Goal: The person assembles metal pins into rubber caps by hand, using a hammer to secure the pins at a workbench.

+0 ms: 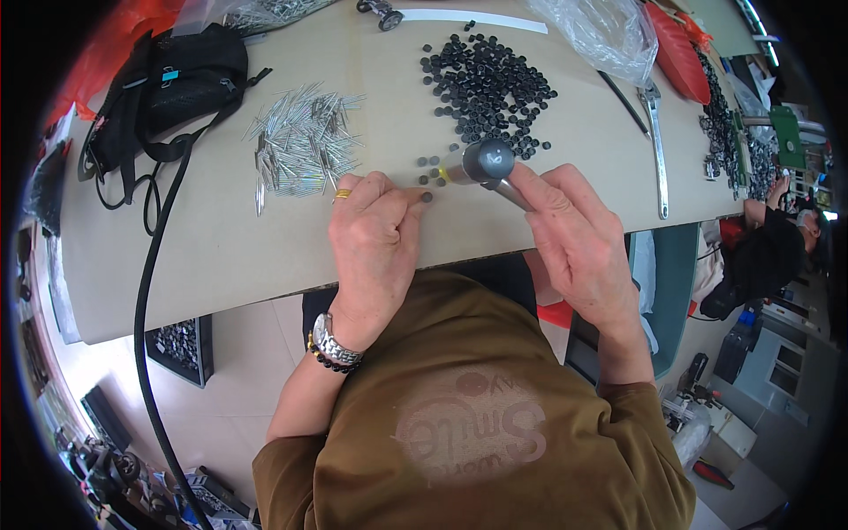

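A: Right hand (579,238) is wrapped tight round the grey-headed mallet (488,162), head hovering over the tabletop (221,238).

B: And the left hand (375,234)? Fingertips pinched on one small black cap (427,197), beside the black cap pile (486,84) and metal pins (305,141).

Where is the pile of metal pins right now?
In the head view the pile of metal pins lies on the table, just beyond and left of the left hand, between the black bag and the heap of black discs.
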A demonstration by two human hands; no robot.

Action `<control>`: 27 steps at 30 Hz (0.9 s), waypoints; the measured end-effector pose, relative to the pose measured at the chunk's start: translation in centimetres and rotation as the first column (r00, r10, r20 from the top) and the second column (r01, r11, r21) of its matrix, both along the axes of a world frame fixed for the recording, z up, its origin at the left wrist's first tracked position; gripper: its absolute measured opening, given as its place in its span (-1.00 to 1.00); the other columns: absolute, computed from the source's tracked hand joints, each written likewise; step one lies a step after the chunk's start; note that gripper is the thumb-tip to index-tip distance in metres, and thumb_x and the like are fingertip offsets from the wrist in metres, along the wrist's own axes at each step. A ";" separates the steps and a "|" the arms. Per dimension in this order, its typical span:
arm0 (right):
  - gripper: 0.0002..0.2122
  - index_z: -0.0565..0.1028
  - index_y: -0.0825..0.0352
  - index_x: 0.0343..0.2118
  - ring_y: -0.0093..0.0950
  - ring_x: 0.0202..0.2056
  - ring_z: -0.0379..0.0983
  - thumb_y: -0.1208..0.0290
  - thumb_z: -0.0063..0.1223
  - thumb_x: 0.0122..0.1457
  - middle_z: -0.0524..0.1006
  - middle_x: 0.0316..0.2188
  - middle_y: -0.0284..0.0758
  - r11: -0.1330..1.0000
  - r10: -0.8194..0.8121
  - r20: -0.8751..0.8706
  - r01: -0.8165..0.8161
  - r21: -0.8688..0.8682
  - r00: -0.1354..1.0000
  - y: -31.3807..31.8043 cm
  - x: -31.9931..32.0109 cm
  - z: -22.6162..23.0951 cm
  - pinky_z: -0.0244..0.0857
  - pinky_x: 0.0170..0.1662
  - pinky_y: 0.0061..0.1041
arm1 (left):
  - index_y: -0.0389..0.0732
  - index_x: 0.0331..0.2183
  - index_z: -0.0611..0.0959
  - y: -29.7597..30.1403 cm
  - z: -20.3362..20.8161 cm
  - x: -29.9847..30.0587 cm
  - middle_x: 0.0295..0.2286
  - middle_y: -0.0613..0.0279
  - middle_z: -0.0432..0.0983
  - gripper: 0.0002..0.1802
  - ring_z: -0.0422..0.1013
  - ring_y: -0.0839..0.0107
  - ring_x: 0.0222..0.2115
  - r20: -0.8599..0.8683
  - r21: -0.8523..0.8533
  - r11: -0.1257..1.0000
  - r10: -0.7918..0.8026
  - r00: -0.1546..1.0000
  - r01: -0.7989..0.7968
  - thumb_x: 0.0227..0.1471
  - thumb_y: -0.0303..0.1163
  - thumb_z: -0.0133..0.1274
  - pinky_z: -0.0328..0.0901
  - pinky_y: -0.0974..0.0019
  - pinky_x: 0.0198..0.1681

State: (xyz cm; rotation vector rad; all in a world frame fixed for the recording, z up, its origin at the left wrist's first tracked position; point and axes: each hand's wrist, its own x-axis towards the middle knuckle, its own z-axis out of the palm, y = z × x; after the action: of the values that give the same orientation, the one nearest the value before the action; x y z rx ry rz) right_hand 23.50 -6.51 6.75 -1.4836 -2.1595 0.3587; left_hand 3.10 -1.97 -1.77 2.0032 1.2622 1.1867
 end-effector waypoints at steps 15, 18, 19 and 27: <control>-0.51 0.45 0.27 0.18 -0.24 -0.40 0.49 0.64 0.03 0.13 0.43 -0.32 -0.25 0.997 -0.068 0.017 0.068 0.031 0.998 -0.2 0.7 -1.1 0.44 -0.42 -0.30 | -0.30 -0.48 0.70 0.2 0.2 -0.1 -0.55 0.15 0.42 -0.86 0.31 0.16 -0.45 -0.049 0.013 1.000 -0.014 0.999 0.015 -0.21 -0.67 0.26 0.24 0.18 -0.31; -0.53 0.47 0.22 0.17 -0.20 -0.37 0.51 0.64 0.03 0.16 0.46 -0.28 -0.23 0.944 -0.294 0.039 0.284 0.168 0.955 0.2 3.3 -1.3 0.44 -0.33 -0.24 | -0.30 -0.47 0.70 0.1 0.5 -0.1 -0.56 0.17 0.44 -0.87 0.33 0.22 -0.46 -0.036 0.013 1.000 -0.021 0.999 0.021 -0.19 -0.67 0.26 0.24 0.22 -0.30; -0.53 0.47 0.22 0.17 -0.20 -0.37 0.51 0.64 0.03 0.16 0.46 -0.28 -0.23 0.941 -0.294 0.032 0.284 0.182 0.955 0.4 4.4 -1.7 0.44 -0.33 -0.24 | -0.29 -0.46 0.71 0.2 0.6 -0.2 -0.56 0.20 0.45 -0.88 0.34 0.28 -0.48 -0.027 -0.008 1.000 -0.024 0.999 0.024 -0.16 -0.68 0.26 0.23 0.26 -0.30; -0.59 0.53 0.19 0.09 -0.30 -0.22 0.43 0.58 0.15 0.15 0.42 -0.30 -0.30 0.721 -0.693 0.344 0.593 0.360 0.634 2.3 11.8 -6.6 0.39 -0.18 -0.27 | -0.25 -0.24 0.63 3.8 2.5 -1.1 -0.44 0.34 0.58 -0.91 0.27 0.67 -0.64 0.507 -0.612 0.716 0.028 0.862 0.337 0.27 -0.44 0.09 0.13 0.59 -0.61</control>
State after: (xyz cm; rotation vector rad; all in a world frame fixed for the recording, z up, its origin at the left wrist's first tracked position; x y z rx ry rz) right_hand 35.33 -4.25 0.12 -2.2406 -1.6963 -0.5255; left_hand 2.03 1.79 0.75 1.1340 1.0215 0.8647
